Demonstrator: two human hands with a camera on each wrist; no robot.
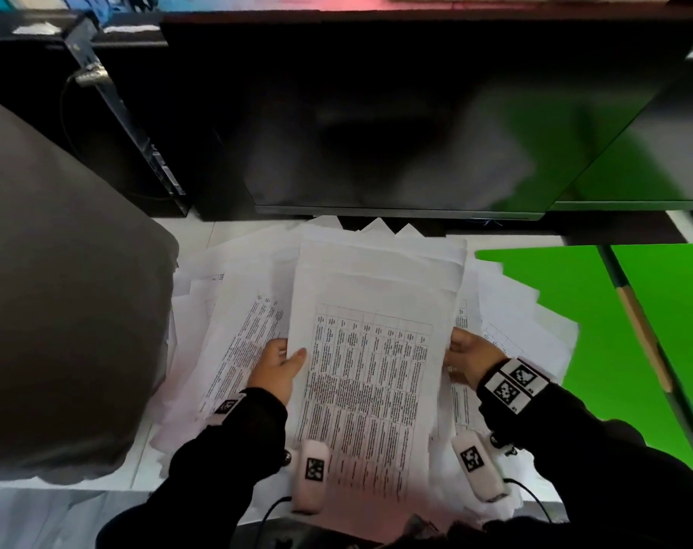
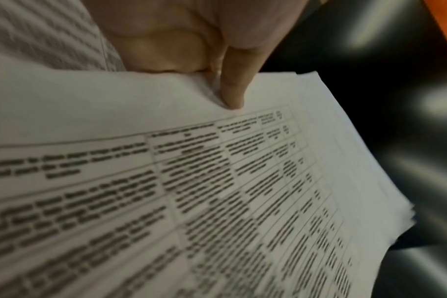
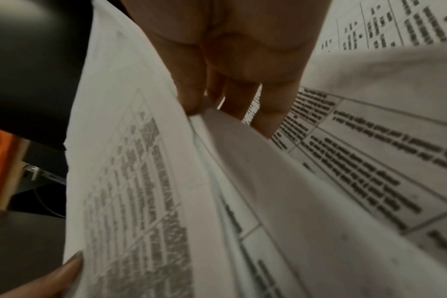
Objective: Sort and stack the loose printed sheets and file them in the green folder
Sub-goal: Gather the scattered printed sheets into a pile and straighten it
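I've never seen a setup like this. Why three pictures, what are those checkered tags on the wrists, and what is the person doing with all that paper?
There is no robot here: a person works with bare hands and wears three cameras. The big picture comes from a camera on the head, looking down at the desk. The other two come from cameras strapped to each wrist, looking along the fingers; the checkered tags sit on those wrist straps. The left hand and the right hand grip the two side edges of a held stack of printed sheets, the top one showing a table of text. More loose sheets lie fanned out on the white desk underneath. The green folder lies open to the right, and a dark monitor stands behind.
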